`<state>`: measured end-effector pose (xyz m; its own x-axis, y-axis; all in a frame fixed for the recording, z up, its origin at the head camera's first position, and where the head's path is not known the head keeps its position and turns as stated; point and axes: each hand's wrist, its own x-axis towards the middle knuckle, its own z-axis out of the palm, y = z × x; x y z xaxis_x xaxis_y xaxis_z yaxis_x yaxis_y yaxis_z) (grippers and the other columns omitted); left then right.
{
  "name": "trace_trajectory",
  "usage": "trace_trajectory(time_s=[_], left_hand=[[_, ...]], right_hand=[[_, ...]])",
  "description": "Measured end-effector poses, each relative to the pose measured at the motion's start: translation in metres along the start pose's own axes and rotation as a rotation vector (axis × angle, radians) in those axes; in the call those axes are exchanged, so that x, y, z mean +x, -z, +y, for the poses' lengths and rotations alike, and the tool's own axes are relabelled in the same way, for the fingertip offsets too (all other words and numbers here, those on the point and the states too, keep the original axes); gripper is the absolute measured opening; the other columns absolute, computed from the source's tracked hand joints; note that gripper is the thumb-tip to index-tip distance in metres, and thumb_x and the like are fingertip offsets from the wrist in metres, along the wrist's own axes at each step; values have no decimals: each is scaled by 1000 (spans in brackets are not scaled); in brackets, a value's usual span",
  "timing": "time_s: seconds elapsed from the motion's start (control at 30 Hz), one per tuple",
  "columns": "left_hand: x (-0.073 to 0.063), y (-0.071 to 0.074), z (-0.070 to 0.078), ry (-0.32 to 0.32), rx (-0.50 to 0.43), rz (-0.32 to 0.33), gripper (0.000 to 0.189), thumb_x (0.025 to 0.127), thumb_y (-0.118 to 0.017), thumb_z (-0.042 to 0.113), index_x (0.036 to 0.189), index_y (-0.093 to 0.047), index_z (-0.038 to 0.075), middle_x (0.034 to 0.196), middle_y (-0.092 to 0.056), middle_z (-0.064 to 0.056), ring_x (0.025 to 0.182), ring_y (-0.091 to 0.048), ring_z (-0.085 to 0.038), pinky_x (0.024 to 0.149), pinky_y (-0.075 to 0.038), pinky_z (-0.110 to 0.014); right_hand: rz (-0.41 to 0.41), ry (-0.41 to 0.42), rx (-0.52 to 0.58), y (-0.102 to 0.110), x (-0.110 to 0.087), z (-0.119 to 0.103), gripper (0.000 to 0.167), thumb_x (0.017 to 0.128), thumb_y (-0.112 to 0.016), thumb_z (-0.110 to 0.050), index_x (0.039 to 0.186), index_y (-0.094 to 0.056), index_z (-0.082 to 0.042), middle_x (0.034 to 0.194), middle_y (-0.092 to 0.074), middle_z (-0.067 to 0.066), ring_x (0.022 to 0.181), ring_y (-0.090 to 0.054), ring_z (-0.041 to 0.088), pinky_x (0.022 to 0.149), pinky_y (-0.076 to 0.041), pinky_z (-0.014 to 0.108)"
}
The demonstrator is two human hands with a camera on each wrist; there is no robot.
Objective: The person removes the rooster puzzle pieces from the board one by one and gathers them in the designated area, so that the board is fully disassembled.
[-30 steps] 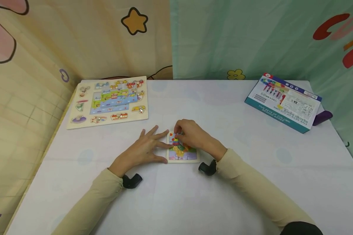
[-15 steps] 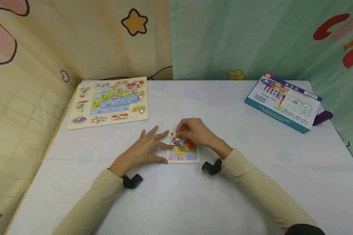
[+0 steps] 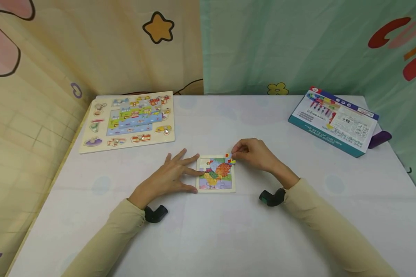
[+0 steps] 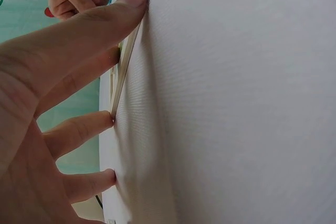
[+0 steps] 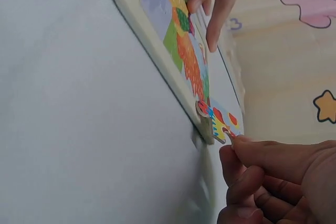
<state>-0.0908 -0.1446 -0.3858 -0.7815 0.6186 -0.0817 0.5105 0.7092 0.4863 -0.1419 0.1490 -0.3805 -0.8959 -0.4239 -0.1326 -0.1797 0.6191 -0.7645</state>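
Note:
A small square jigsaw puzzle (image 3: 216, 191) in a pale frame lies on the table, its picture showing a colourful bird. My left hand (image 3: 170, 175) rests at its left side with fingers spread; the index fingertip lies on the picture and the thumb touches the frame's edge. Between the thumb and fingers of my right hand (image 3: 254, 156) I pinch a jigsaw piece (image 5: 224, 121) with red, yellow and blue print. That piece is tilted over the puzzle's far right corner. A pale gap (image 3: 204, 163) shows at the puzzle's far left corner.
At the back left lies a large wooden peg puzzle board (image 3: 127, 143) with picture cards on it. A teal and white box (image 3: 336, 121) sits at the back right, beside a dark purple object (image 3: 380, 139). Printed curtains (image 3: 242, 46) hang behind the table.
My right hand has lifted the jigsaw piece from the puzzle's far left corner and carried it right, to the far right corner. The left hand has stayed in place.

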Motion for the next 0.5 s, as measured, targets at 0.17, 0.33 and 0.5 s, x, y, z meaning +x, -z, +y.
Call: trace_trajectory(time_s=[0.17,0.33,0.5], left_hand=[[-1,1,-1,-8,0,4,58,67,-88,41,121,-72,27,153,-41,-7,146,-15,-45,106,-9,-76],[-2,1,-1,-7,-6,2,58,67,-88,40,121,-72,27,153,-41,-7,146,-15,-45,106,-9,-76],[-1,1,0,1,-11,-6,57,68,-88,40,121,-73,26,153,-41,-6,146,-15,-45,106,-9,-76]], right_hand=[[18,-49,-4,11,-10,14,10,92,-68,-12,99,-70,-5,90,-68,5,84,-60,21,77,-49,34],[34,-77,-27,18,-18,23,10,92,-68,-11,98,-71,-4,89,-69,6,84,-60,22,76,-48,34],[60,-94,-56,20,-19,26,10,91,-69,-11,97,-73,-4,87,-70,6,82,-61,21,74,-48,33]])
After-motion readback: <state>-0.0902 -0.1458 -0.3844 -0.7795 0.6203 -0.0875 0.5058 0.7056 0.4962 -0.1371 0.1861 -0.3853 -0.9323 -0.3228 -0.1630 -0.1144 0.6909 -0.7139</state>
